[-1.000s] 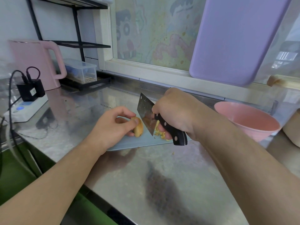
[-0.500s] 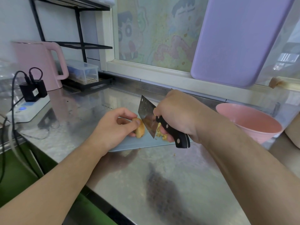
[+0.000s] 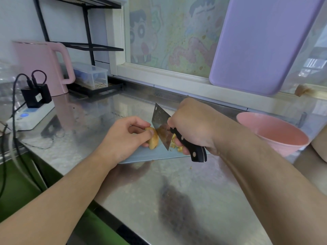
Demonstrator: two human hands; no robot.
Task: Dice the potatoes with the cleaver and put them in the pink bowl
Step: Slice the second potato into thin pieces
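Nearest, bare counter [image 3: 203, 200] gives open room in front of the board [image 3: 159, 154], which lies close to the counter's front-left edge. On the board, the left hand [image 3: 123, 138] pinches the potato [image 3: 153, 140], fingertips beside the blade. The right hand [image 3: 192, 124] is clamped on the cleaver [image 3: 161, 128] handle, blade tip down at the potato's right face. Cut pieces [image 3: 175, 145] lie behind the blade, partly hidden.

Step in hand: dicing, by judgement. Next move calls for a straight downward cut with the left fingertips drawn back.

Farther right, the bowl [image 3: 276, 135] stands apart from the board, apparently empty. The route to it is clear.
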